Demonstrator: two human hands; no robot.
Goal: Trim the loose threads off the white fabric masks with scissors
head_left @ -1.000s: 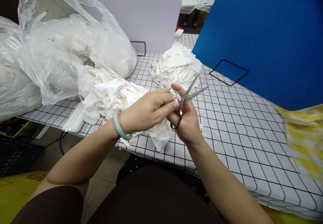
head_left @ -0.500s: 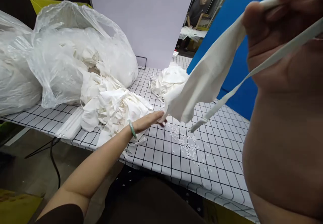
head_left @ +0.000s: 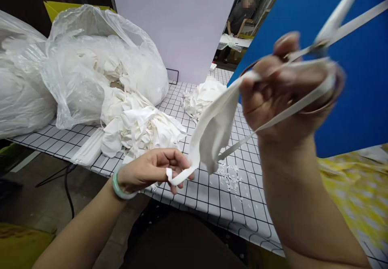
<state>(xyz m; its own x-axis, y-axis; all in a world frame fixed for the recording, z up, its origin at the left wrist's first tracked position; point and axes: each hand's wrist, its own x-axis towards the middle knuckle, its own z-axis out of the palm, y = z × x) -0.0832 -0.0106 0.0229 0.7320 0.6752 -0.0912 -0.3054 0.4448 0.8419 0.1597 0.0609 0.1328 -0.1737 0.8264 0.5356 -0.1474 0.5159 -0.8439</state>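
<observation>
A white cloth piece [head_left: 212, 133] with narrow straps stretches between my two hands above the table. My left hand [head_left: 159, 168], wearing a green bangle, pinches the strap end at the cloth's lower left. Raised at the right, my right hand [head_left: 281, 87] is somewhat blurred. Its fingers grip the cloth's upper end and also hold a pair of scissors [head_left: 323, 44], blades spread and pointing up and away to the right. A thin strap [head_left: 281, 117] runs across the right palm and down to the cloth. Small white clippings [head_left: 232, 180] lie scattered on the table beneath.
A heap of white cloth pieces [head_left: 148, 129] spills from a clear plastic bag [head_left: 106, 54] on the checked table [head_left: 209, 198]. Another white pile [head_left: 206, 93] lies farther back. A white power strip [head_left: 87, 147] is at the left edge. A blue panel [head_left: 303, 14] stands at right; a person [head_left: 238, 18] works behind.
My right hand has moved away from the camera, bringing the scissors into view. My left hand has come nearer and turned, now pinching the strap end. The cloth has shifted lower with them.
</observation>
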